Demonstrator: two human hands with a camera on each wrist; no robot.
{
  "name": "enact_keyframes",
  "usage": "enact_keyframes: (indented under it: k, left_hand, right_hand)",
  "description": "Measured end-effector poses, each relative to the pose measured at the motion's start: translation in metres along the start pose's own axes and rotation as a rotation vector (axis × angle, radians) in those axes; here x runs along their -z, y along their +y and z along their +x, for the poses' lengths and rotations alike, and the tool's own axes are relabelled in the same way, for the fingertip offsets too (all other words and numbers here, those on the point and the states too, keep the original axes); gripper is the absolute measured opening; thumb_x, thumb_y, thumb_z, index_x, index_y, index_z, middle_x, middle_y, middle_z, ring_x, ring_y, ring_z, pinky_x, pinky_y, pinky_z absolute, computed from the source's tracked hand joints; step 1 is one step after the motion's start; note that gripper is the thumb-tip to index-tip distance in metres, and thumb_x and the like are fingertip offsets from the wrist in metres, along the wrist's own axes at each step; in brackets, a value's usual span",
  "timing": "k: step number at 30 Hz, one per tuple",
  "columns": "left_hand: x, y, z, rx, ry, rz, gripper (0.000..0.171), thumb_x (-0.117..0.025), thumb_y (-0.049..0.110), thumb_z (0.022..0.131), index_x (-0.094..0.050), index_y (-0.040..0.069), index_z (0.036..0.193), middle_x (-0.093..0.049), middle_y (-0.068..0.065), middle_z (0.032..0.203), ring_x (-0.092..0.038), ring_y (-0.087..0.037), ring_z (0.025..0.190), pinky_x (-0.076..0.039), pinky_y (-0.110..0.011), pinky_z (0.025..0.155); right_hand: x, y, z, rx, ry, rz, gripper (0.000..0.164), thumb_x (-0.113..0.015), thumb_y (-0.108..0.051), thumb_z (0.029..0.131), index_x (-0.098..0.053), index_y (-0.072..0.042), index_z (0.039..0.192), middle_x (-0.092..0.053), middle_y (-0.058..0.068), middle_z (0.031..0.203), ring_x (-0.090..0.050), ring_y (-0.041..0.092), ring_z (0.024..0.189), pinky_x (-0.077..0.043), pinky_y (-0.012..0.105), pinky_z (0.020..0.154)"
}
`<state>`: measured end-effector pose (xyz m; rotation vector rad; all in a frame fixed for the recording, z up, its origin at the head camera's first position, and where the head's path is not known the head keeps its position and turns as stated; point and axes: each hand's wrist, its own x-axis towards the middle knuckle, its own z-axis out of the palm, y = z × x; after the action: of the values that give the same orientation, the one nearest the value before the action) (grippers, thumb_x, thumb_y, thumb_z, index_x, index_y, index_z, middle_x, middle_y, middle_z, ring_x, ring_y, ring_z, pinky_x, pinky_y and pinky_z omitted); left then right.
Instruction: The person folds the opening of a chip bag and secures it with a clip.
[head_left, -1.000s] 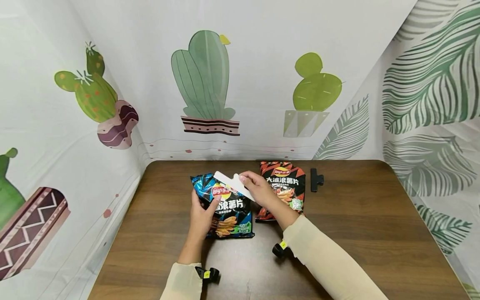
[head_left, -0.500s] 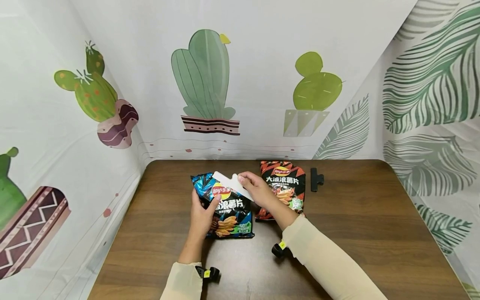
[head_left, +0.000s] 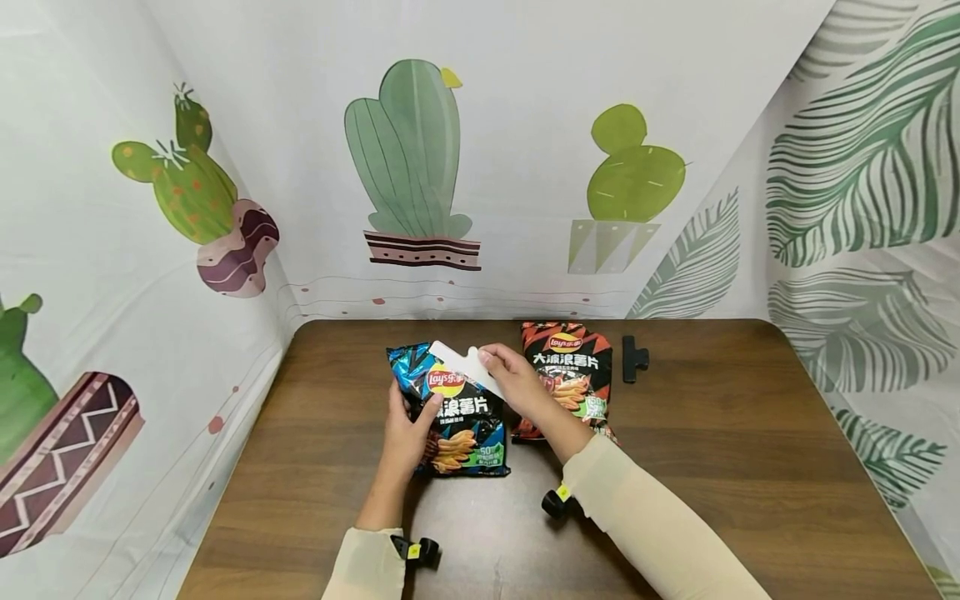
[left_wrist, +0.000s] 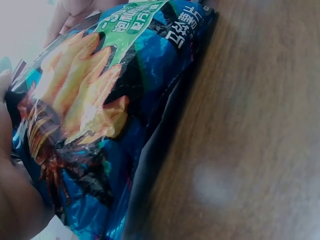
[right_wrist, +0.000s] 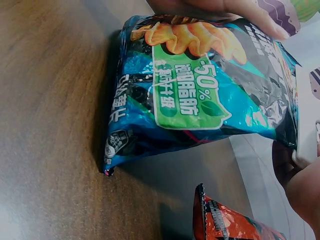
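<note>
A blue and black chip bag [head_left: 468, 425] leans tilted, its lower edge close to the table. My left hand [head_left: 405, 435] grips its left side, thumb across the front. A white bag clip [head_left: 456, 360] lies slantwise over the bag's upper right corner. My right hand [head_left: 516, 385] pinches that clip by its rounded middle part, thumb on top. In the right wrist view, the clip [right_wrist: 306, 107] runs along the bag's top edge, with right-hand fingers [right_wrist: 306, 192] beside it. The left wrist view shows the bag's lower front [left_wrist: 85, 95]; the clip is out of sight there.
Right behind my right hand, a red and black chip bag [head_left: 564, 364] lies on the wooden table [head_left: 712, 467]. A black bag clip [head_left: 633, 359] rests to its right. A cactus-printed cloth [head_left: 525, 167] hangs behind the table's far edge.
The blue bag's upper left corner and my left hand have shifted slightly to the right. Both hands keep the same hold on the bag and the clip.
</note>
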<state>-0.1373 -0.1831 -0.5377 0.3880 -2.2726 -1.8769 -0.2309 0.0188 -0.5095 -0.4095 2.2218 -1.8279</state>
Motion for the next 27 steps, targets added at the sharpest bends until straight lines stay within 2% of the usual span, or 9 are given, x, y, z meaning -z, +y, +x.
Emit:
enact_keyframes:
  k: [4, 7, 9, 11, 13, 16, 20, 27]
  left_hand:
    - [0.000, 0.000, 0.000, 0.010, 0.030, 0.021, 0.078, -0.070, 0.043, 0.094, -0.029, 0.023, 0.157, -0.062, -0.017, 0.138, -0.061, -0.030, 0.118, -0.047, -0.047, 0.105]
    - [0.000, 0.000, 0.000, 0.013, 0.037, 0.042, 0.078, -0.070, 0.043, 0.094, -0.030, 0.021, 0.157, -0.061, -0.017, 0.139, -0.060, -0.030, 0.120, -0.045, -0.049, 0.107]
    - [0.000, -0.001, 0.000, 0.015, 0.023, 0.038, 0.081, -0.071, 0.043, 0.093, -0.027, 0.022, 0.159, -0.058, -0.017, 0.143, -0.057, -0.031, 0.125, -0.041, -0.050, 0.111]
    - [0.000, -0.004, 0.000, 0.017, 0.000, 0.030, 0.084, -0.071, 0.042, 0.093, -0.023, 0.025, 0.159, -0.059, -0.016, 0.141, -0.059, -0.030, 0.123, -0.043, -0.049, 0.110]
    - [0.000, -0.006, 0.000, 0.019, -0.011, 0.019, 0.084, -0.072, 0.042, 0.092, -0.024, 0.026, 0.159, -0.061, -0.014, 0.140, -0.061, -0.026, 0.119, -0.045, -0.042, 0.107]
    - [-0.001, -0.008, 0.000, 0.016, -0.012, -0.011, 0.076, -0.073, 0.041, 0.093, -0.031, 0.024, 0.155, -0.064, -0.013, 0.134, -0.067, -0.020, 0.099, -0.057, -0.034, 0.087]
    - [-0.002, -0.009, 0.000, 0.011, 0.005, -0.045, 0.069, -0.072, 0.039, 0.094, -0.039, 0.018, 0.150, -0.063, -0.016, 0.134, -0.067, -0.014, 0.082, -0.060, -0.029, 0.066]
    - [-0.002, -0.012, 0.002, -0.004, 0.045, -0.028, 0.065, -0.073, 0.040, 0.093, -0.045, 0.017, 0.147, -0.067, -0.017, 0.123, -0.064, -0.011, 0.070, -0.058, -0.027, 0.061]
  right_hand:
    - [-0.002, 0.001, 0.000, -0.013, 0.022, 0.002, 0.035, -0.052, -0.038, 0.106, -0.066, -0.015, 0.127, -0.070, 0.011, 0.112, -0.061, 0.014, 0.085, -0.050, 0.030, 0.078]
    - [-0.003, 0.001, -0.001, -0.017, 0.037, 0.012, 0.035, -0.052, -0.038, 0.106, -0.066, -0.014, 0.127, -0.069, 0.012, 0.113, -0.060, 0.014, 0.086, -0.050, 0.030, 0.079]
    - [-0.005, 0.001, -0.002, -0.010, 0.051, 0.029, 0.034, -0.052, -0.036, 0.106, -0.066, -0.012, 0.126, -0.069, 0.013, 0.112, -0.060, 0.012, 0.085, -0.050, 0.030, 0.078]
    - [-0.005, 0.002, -0.002, -0.008, 0.067, 0.044, 0.033, -0.052, -0.034, 0.106, -0.067, -0.011, 0.123, -0.069, 0.014, 0.110, -0.059, 0.012, 0.083, -0.050, 0.030, 0.077]
    - [-0.005, 0.002, -0.001, -0.005, 0.080, 0.062, 0.032, -0.052, -0.033, 0.106, -0.067, -0.009, 0.122, -0.069, 0.014, 0.108, -0.059, 0.011, 0.083, -0.049, 0.029, 0.076]
    - [-0.006, 0.003, -0.001, -0.008, 0.087, 0.074, 0.031, -0.053, -0.032, 0.106, -0.067, -0.009, 0.121, -0.068, 0.014, 0.107, -0.059, 0.012, 0.083, -0.049, 0.028, 0.075]
    - [-0.007, 0.003, -0.001, -0.020, 0.090, 0.078, 0.032, -0.053, -0.034, 0.106, -0.067, -0.009, 0.121, -0.069, 0.014, 0.107, -0.059, 0.012, 0.083, -0.049, 0.028, 0.075]
    - [-0.011, 0.006, 0.001, -0.048, 0.102, 0.107, 0.033, -0.053, -0.038, 0.105, -0.068, -0.012, 0.120, -0.069, 0.012, 0.111, -0.060, 0.013, 0.086, -0.049, 0.029, 0.078]
